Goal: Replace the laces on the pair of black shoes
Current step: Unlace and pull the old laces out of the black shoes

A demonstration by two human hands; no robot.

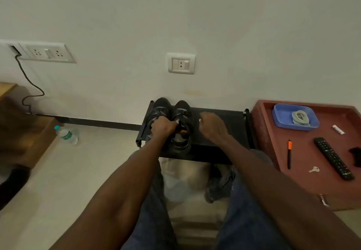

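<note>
Two bare forearms reach forward over knees in blue jeans toward a low black rack [218, 132] standing against the wall. The left hand [163, 127] is curled down over the pair of black shoes [172, 122], gripping them where the two meet near their collars; the shoes sit side by side at the left end of the rack, toes toward the wall. The right hand [212, 126] hovers just right of the shoes above the rack, fingers loosely bent and holding nothing. To the right, a reddish-brown table [304, 181] carries a pen [289, 154], a key [314, 169], a remote control [333, 158] and, farther back, a blue tray [279, 117] with a coil of pale laces [300, 118] inside. On the floor at left lies a water bottle [67, 135]. A wall socket [181, 63] sits above the shoes.
</note>
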